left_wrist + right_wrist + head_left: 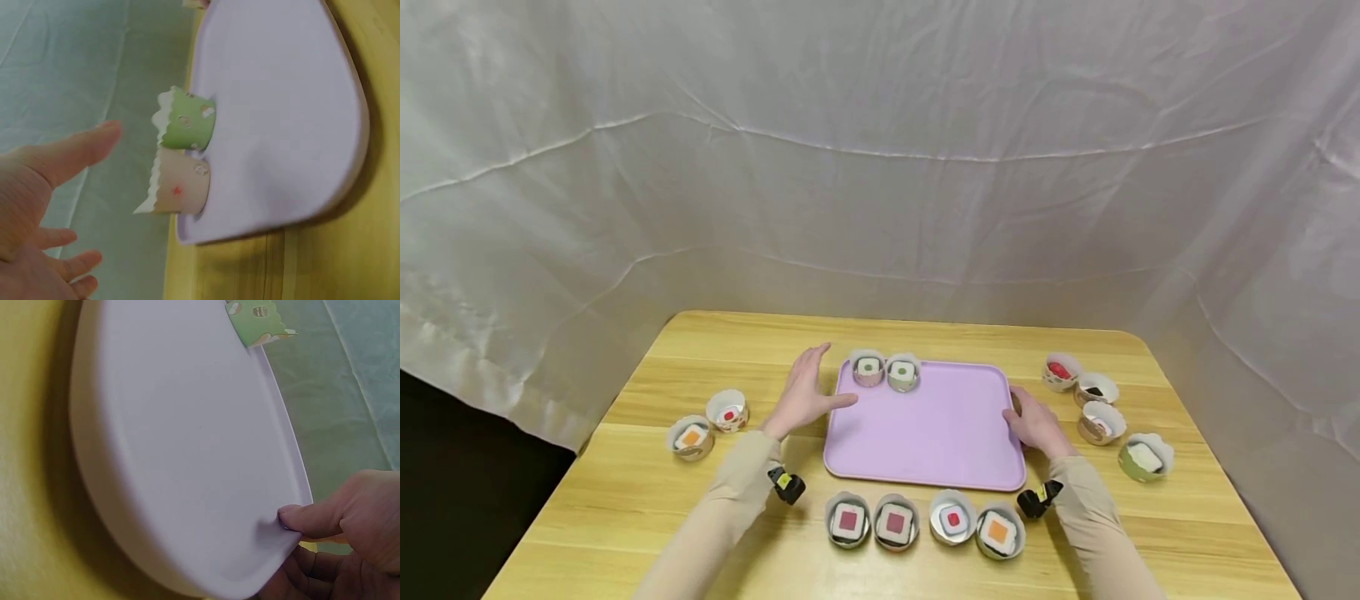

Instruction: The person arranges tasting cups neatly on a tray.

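A flat purple tray (925,433) lies on the wooden table. Two paper cups, one pinkish (184,184) and one green (189,122), stand side by side at its back left corner, each with a white piece topped in green. My right hand (1033,421) grips the tray's right edge, thumb on the rim and fingers curled beneath, as the right wrist view shows. My left hand (805,396) hovers just left of the tray with fingers spread and thumb pointing toward it. Nothing is in that hand, and it stays apart from the cups.
Several paper cups with sushi-like pieces stand in a row in front of the tray, among them a cup with an orange-topped piece (1000,531). Two more, including a red-dotted one (727,411), sit at left. Several others, such as a green cup (1146,457), stand at right.
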Demonstrator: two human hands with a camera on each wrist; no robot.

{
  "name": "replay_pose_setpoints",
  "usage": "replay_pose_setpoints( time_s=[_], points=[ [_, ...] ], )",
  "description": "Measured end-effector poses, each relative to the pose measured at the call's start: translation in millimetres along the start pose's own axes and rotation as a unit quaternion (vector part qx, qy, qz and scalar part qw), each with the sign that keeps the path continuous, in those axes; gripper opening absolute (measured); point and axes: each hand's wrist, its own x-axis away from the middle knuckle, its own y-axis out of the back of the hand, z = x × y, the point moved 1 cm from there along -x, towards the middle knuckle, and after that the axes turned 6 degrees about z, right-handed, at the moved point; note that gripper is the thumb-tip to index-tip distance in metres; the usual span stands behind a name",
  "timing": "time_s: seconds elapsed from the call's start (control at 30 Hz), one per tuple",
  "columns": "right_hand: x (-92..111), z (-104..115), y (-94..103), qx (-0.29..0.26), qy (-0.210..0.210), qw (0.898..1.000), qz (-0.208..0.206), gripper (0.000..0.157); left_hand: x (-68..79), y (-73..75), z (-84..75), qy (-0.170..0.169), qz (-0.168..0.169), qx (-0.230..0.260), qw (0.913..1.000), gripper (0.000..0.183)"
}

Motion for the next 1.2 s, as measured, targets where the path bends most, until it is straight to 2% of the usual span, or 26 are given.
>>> replay_pose_setpoints(
  time_s=[0.37,0.5,0.63,0.77,0.97,1.2],
  points=[
    [-0.8,-0.1,-2.9,-0.005,0.001,1.000,-0.004,0.056,35.2,29.4,25.6,0.066,-0.048,-0.016,0.9965,0.103],
    [-2.2,-0.5,-3.7,0.000,0.005,1.000,-0.007,0.056,47.1,41.0,33.7,0.092,-0.073,-0.053,0.9916,0.104],
    [-2.7,0.7,-4.3,0.000,0.006,1.000,-0.007,0.055,60.3,48.8,43.2,0.128,-0.083,-0.089,0.9842,0.104],
    [-2.6,3.2,-4.6,-0.001,0.003,1.000,-0.005,0.056,71.7,52.6,54.3,0.152,-0.095,-0.104,0.9784,0.104],
    [-4.5,5.8,-5.2,-0.005,-0.001,1.000,-0.003,0.055,78.7,54.7,70.1,0.165,-0.104,-0.133,0.9717,0.109],
    [-3.9,6.6,-5.2,-0.004,0.001,1.000,-0.004,0.055,77.6,55.0,78.4,0.186,-0.083,-0.142,0.9686,0.111]
  ],
)
